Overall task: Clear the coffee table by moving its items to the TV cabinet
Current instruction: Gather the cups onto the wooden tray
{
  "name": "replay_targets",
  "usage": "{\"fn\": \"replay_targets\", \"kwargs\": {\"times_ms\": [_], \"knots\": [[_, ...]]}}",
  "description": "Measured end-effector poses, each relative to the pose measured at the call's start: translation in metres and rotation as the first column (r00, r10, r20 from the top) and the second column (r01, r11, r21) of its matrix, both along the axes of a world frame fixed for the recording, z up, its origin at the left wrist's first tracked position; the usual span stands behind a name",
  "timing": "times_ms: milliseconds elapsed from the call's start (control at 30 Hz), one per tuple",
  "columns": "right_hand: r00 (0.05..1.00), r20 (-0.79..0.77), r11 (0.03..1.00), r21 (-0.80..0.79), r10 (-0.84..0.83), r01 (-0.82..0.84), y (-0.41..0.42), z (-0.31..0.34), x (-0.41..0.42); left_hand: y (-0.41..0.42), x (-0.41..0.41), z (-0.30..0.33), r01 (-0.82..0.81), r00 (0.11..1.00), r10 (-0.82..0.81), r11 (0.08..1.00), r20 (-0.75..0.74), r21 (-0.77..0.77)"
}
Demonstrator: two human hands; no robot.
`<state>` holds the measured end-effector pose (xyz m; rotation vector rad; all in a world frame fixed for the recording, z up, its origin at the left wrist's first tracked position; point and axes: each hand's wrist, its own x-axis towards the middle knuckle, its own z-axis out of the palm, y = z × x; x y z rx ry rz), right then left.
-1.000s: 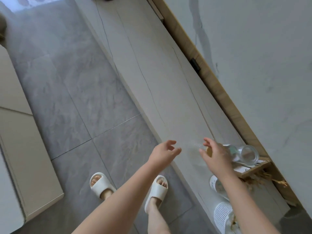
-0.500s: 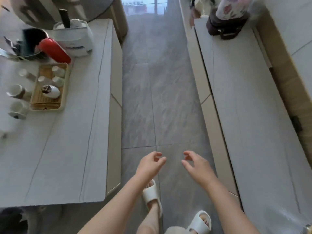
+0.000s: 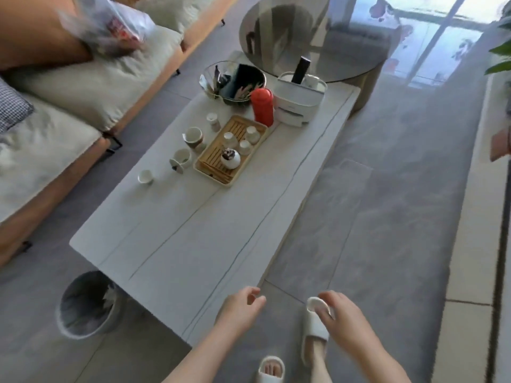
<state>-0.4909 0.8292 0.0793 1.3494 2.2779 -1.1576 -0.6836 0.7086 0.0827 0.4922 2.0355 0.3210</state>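
Turned from the cabinet back to the coffee table (image 3: 177,244); left hand (image 3: 240,308) and right hand (image 3: 343,319) hang empty at its near end, fingers loosely apart. Between trips: tray (image 3: 231,150), cups and red bottle (image 3: 262,106) sit at the far end, so next comes a step forward and a reach.

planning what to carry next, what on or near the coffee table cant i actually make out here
Head view only:
- Dark bowl: its contents are a blurred jumble of dark shapes.
- White appliance: the red bottle covers its near left corner.
- Small pot on the wooden tray: the dark pattern on top is too small to read.
- Bin: part of it sits under the table corner.
- TV cabinet: cut off by the right edge.
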Motion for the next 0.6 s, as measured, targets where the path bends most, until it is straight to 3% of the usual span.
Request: {"fn": "replay_targets", "kwargs": {"times_ms": [267, 600], "knots": [[0.944, -0.021, 0.944, 0.007, 0.330, -0.330, 0.097, -0.017, -0.100, 0.044, -0.048, -0.026, -0.247, 0.968, 0.246, 0.968, -0.046, -0.031], [0.829, -0.049, 0.831, 0.038, 0.557, -0.555, 0.155, -0.012, -0.251, 0.097, -0.137, -0.030, -0.508, 0.856, 0.515, 0.851, -0.027, 0.132]]}}
